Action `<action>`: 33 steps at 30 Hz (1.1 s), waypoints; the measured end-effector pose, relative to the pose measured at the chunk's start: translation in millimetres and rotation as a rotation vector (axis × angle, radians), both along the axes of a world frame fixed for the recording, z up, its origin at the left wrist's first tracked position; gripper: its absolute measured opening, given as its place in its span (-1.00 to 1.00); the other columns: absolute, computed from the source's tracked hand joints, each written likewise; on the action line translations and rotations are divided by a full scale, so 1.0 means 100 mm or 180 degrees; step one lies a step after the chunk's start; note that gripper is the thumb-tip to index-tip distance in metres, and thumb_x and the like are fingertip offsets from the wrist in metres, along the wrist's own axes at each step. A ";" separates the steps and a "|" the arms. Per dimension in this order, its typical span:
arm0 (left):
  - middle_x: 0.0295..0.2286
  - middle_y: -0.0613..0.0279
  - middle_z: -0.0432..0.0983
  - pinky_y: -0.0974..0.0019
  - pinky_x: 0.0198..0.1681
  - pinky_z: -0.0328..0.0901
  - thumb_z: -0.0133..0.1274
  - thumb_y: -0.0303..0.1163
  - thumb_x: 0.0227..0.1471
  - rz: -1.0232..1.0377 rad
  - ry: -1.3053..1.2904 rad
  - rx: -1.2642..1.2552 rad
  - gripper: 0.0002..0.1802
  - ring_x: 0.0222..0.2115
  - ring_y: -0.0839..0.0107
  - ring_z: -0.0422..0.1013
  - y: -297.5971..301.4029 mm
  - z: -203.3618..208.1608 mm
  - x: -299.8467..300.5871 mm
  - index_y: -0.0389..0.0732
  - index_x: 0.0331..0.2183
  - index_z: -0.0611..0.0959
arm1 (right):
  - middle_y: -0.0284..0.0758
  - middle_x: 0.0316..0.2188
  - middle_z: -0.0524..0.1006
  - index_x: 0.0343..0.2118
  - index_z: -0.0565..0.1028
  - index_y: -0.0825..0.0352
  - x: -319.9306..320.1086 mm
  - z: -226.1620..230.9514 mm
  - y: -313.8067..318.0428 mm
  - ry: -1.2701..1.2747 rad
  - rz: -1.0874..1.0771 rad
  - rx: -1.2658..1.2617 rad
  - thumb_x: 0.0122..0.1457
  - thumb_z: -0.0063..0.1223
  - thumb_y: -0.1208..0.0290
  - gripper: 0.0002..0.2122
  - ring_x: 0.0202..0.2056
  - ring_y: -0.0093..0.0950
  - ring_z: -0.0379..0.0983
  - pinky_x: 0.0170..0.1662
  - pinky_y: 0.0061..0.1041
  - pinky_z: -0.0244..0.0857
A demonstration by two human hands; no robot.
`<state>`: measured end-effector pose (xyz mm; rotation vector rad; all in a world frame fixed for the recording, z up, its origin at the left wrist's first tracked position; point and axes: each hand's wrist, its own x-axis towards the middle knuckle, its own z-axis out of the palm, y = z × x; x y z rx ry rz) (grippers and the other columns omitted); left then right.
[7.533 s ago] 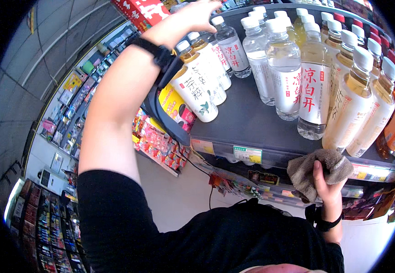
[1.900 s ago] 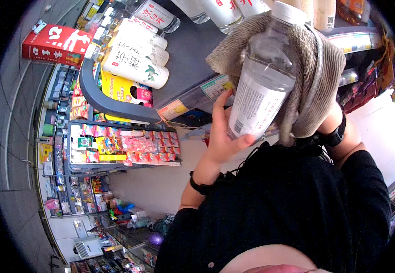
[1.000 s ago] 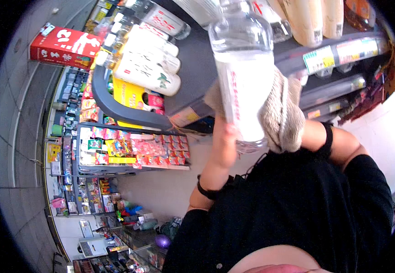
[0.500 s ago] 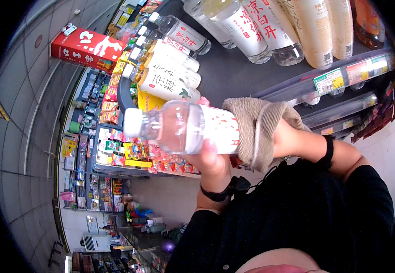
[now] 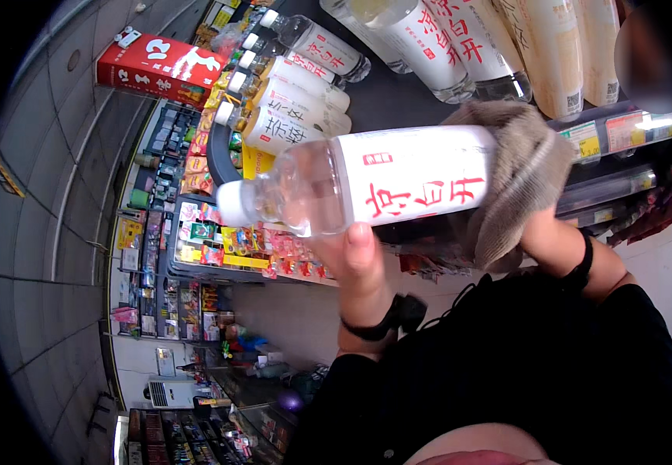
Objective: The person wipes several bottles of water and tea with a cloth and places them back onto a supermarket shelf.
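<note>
A clear plastic bottle (image 5: 421,182) with a white cap and a white, red-printed label lies tilted across the middle, its cap toward the left. My left hand (image 5: 357,260) grips it from below, near the shoulder, with the thumb on its near side and the other fingers hidden behind. A grey-brown ribbed cloth (image 5: 525,174) wraps the base end of the bottle. My right hand (image 5: 539,226) is at the cloth, its fingers covered by the folds and closed around it. Both wrists wear black bands.
Shelved bottles with white labels (image 5: 316,50) stand beyond, beside larger clear bottles (image 5: 429,54) and cream-coloured bottles (image 5: 549,54). Price-tag rails (image 5: 615,132) edge the shelf at right. A red box (image 5: 161,70) and small packaged snacks (image 5: 243,244) are at left.
The bottle has turned so that its label faces up more fully. The cloth and my right hand have shifted right, toward the bottle's base. My left hand still grips the bottle.
</note>
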<state>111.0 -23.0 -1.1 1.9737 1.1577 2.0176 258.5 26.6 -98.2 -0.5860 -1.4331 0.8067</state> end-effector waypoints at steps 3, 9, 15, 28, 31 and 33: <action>-0.06 -0.03 0.22 0.17 -0.01 0.14 -0.08 0.18 -0.11 -0.1149 -0.1162 -0.0744 -0.10 -0.07 0.20 0.23 -0.20 0.14 -0.20 -0.35 0.04 0.14 | -0.17 -0.05 0.32 0.04 0.20 0.39 0.20 0.11 0.00 -0.0533 -0.0094 0.0811 0.07 0.00 0.26 -0.50 -0.01 -0.37 0.25 0.06 -0.42 0.14; -0.34 0.00 0.42 0.21 -0.17 0.26 -0.29 0.17 -0.06 -0.0850 -0.1432 -0.1398 -0.30 -0.26 0.22 0.37 -0.24 0.18 -0.32 -0.36 -0.25 0.41 | -0.18 0.02 0.23 0.09 0.11 0.34 0.52 0.28 -0.11 -0.1187 0.0380 0.0547 0.11 -0.05 0.29 -0.49 0.04 -0.37 0.19 0.12 -0.39 0.08; -0.30 -0.16 0.43 0.23 -0.21 0.28 -0.29 0.09 -0.04 -0.0839 -0.1212 -0.1622 -0.40 -0.30 0.19 0.38 -0.06 0.36 -0.11 -0.31 -0.28 0.39 | -0.18 0.03 0.21 0.11 0.07 0.32 0.31 0.26 -0.19 -0.1089 0.1027 0.0763 0.10 -0.04 0.30 -0.46 0.05 -0.37 0.17 0.13 -0.38 0.08; -0.60 0.42 0.31 0.57 -0.51 0.12 -0.06 -0.22 -0.04 0.0259 0.2074 -0.0633 -0.73 -0.58 0.67 0.20 0.65 1.60 -0.43 -0.27 -0.48 0.47 | -0.23 -0.01 0.25 0.09 0.12 0.31 1.05 -0.09 0.01 -0.0933 -0.0483 -0.0528 0.12 -0.06 0.36 -0.52 0.05 -0.41 0.16 0.13 -0.45 0.02; -0.60 0.43 0.33 0.57 -0.55 0.11 -0.03 -0.16 0.00 0.0180 0.2063 -0.0579 -0.69 -0.59 0.70 0.19 0.99 1.74 -0.51 -0.25 -0.50 0.49 | -0.26 0.01 0.26 0.09 0.15 0.30 1.09 -0.16 0.12 -0.0988 -0.0599 0.0141 0.09 -0.02 0.37 -0.51 0.07 -0.41 0.11 0.18 -0.44 -0.11; -0.65 0.45 0.33 0.58 -0.61 0.10 0.02 -0.07 -0.01 0.0456 0.2077 -0.0954 -0.62 -0.64 0.72 0.20 1.13 1.74 -0.53 -0.23 -0.51 0.49 | -0.26 0.01 0.25 0.09 0.14 0.30 1.08 -0.23 0.15 -0.0989 -0.0620 0.0257 0.12 -0.05 0.35 -0.52 0.05 -0.42 0.13 0.16 -0.45 -0.06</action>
